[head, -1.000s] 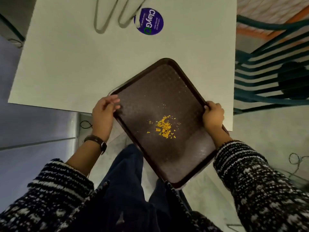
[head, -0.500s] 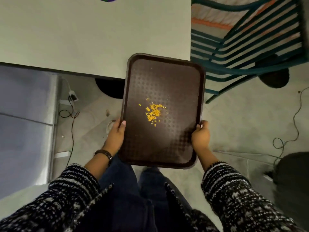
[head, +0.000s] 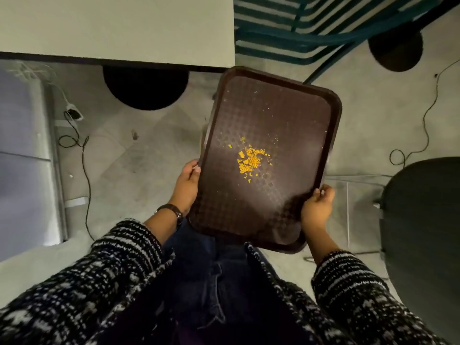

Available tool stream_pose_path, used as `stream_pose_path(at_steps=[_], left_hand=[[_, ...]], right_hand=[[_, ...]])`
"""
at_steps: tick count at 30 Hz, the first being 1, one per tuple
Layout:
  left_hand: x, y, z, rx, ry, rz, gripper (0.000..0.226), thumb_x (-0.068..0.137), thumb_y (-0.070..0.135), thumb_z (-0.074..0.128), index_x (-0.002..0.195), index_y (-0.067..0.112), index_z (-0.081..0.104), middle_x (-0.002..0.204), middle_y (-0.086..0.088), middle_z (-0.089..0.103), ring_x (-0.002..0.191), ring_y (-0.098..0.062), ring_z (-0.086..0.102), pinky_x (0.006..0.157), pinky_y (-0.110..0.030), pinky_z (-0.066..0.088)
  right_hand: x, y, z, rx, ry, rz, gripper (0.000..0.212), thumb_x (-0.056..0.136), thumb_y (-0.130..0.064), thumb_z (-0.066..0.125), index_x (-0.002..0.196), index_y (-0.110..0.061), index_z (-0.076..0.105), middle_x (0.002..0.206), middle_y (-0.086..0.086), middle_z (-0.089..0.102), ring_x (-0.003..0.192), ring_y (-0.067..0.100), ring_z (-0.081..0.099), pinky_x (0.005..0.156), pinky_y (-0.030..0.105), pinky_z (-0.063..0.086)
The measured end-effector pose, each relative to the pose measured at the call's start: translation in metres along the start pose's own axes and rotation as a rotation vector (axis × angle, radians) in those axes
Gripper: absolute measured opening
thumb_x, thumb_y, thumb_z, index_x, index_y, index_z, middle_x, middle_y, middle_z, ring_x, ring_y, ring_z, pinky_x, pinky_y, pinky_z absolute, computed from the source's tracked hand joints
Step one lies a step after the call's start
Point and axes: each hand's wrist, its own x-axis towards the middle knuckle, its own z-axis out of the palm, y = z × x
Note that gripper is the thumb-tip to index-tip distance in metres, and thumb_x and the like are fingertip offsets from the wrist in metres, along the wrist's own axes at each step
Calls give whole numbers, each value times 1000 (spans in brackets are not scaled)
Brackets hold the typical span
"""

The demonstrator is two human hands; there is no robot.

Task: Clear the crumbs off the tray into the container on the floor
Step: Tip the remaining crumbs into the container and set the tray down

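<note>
Left grip (head: 186,185) and right grip (head: 317,205) have swung tray (head: 273,108) off table (head: 124,26).

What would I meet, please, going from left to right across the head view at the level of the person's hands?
Black floor cable → left hand → orange crumbs on the tray → right hand → large dark object at the right edge.

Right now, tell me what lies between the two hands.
The head view shows the tray between the left hand and the right hand, which hold its long edges; orange crumbs lie on its middle.
</note>
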Motion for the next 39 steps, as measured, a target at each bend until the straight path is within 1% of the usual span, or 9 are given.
stream_pose_path(at_steps=[9,13,16,20,23,25,28,35,39], left_hand=[[46,3,54,68,-45,-112,34,99,23,35,131,16,45,134,-11,51,121,-26,50,105,-39,40],[57,-10,75,98,-62,-178,37,99,30,33,134,22,43,137,-7,47,123,-23,46,105,-42,39],[67,-33,95,121,10,-229,34,98,31,35,129,22,45,128,-7,53,115,-24,51,99,-40,42],[79,-76,121,70,157,-310,29,97,22,42,119,4,51,113,-13,56,101,-20,50,91,-31,41],[83,-116,129,93,234,-358,23,95,16,47,103,-1,61,102,-21,61,98,-28,56,88,-33,42],[85,-145,131,71,280,-393,27,94,14,50,109,-5,61,112,-20,63,107,-31,57,96,-35,41],[90,-180,132,93,333,-424,28,93,13,50,113,-4,61,118,-22,62,112,-35,56,92,-30,39],[102,-208,111,87,287,-473,32,95,13,46,124,3,56,127,-14,57,119,-28,52,97,-28,37],[98,-208,82,34,242,-528,34,93,13,50,126,10,55,120,-10,58,108,-22,54,96,-30,41]], right_hand=[[57,17,2,-58,31,123,26,100,-11,32,119,5,42,94,8,50,81,19,46,63,19,27],[86,36,8,-86,-31,127,27,100,-11,32,121,3,43,97,7,51,84,18,47,71,20,30],[111,56,18,-137,-90,107,26,99,-7,34,120,5,44,96,7,50,84,19,46,69,19,28],[136,80,34,-173,-182,12,17,96,1,36,104,11,47,86,14,49,77,23,46,64,27,30],[149,94,47,-208,-272,-48,12,95,3,37,99,7,48,84,15,50,74,23,47,60,22,26],[155,104,57,-228,-327,-61,14,95,4,37,102,9,48,82,11,49,74,22,47,60,20,27],[159,118,78,-241,-406,-50,14,93,6,36,99,-2,45,73,1,48,76,21,49,60,21,28],[158,127,128,-313,-514,39,14,95,0,36,89,-11,40,83,10,47,83,34,53,58,21,25],[154,112,143,-377,-584,92,22,95,-4,36,117,-1,40,88,6,47,89,27,50,73,28,36]])
